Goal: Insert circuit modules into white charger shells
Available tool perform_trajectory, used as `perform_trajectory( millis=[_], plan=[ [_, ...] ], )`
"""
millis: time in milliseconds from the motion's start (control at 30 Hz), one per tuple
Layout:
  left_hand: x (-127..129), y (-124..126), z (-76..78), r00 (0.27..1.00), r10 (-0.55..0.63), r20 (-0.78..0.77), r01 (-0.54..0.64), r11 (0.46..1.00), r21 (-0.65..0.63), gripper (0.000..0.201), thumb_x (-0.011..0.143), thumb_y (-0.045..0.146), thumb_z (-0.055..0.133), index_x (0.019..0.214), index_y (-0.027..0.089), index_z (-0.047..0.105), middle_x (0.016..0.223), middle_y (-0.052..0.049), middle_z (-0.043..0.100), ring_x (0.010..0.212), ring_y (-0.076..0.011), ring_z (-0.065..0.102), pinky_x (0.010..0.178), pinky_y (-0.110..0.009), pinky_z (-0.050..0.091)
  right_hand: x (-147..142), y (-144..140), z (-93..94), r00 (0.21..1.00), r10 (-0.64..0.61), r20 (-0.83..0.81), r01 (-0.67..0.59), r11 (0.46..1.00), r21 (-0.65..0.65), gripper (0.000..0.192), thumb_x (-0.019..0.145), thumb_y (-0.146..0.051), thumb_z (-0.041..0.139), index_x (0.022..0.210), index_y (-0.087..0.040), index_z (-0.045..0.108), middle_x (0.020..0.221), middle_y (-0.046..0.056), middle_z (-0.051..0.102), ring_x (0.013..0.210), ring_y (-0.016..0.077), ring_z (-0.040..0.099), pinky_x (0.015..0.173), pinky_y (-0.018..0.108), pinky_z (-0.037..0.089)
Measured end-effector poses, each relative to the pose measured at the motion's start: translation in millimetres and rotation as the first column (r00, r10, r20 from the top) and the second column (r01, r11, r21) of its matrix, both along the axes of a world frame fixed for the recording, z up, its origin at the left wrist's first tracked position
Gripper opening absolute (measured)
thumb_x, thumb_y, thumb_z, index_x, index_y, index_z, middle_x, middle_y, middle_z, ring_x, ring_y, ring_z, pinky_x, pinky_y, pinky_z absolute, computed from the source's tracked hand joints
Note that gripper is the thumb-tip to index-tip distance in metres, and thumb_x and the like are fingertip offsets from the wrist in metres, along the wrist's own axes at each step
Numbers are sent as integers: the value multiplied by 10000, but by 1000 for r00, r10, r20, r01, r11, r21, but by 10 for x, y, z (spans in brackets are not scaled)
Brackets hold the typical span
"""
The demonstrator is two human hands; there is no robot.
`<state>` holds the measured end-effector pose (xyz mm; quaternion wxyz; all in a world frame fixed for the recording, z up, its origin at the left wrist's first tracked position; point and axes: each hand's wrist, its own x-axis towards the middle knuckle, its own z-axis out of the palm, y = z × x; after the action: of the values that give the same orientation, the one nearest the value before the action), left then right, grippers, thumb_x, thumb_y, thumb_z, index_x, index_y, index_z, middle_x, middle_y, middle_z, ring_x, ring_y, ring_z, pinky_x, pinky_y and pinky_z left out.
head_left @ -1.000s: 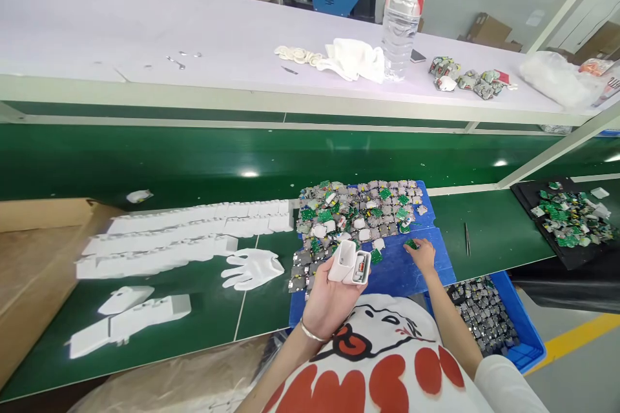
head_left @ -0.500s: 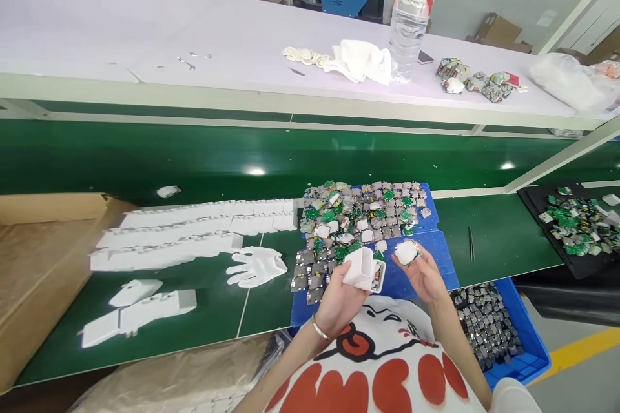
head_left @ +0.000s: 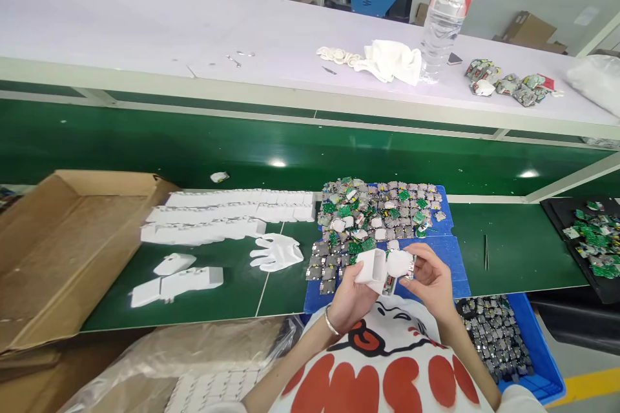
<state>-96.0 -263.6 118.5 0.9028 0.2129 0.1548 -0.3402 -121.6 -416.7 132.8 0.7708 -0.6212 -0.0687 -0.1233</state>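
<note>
My left hand is closed around a white plastic housing, whose open end faces right. Electronic parts show just inside that opening. Between the fingers of my right hand is a small circuit board with a white cover, held right against the mouth of the housing. Whether the board is partly inside cannot be made out. Beneath and beyond both hands, a blue sheet carries many grey and green circuit boards. A white glove lies flat to the left.
Rows of white housings lie left of the glove, beside a cardboard box. Tweezers rest at right. A blue bin of dark boards stands below the table edge. A shelf holding a water bottle spans the back.
My right hand has brought the white-covered board left, up to the housing's opening. My left hand still grips the housing. The whole view has shifted, so the scene sits farther right.
</note>
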Motion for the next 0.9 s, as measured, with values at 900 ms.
perform_trajectory(
  millis=[900],
  plan=[
    [-50,40,109,975,-26,223,20,999,29,350,605,336,675,895,163,583,936,-98,669,888,-284,616,704,-342,474,-121,31,44,975,87,203,14,892,-451,516,734,-223,725,1218,-324,579,1097,80,645,1027,240,607,885,386,507]
  ],
)
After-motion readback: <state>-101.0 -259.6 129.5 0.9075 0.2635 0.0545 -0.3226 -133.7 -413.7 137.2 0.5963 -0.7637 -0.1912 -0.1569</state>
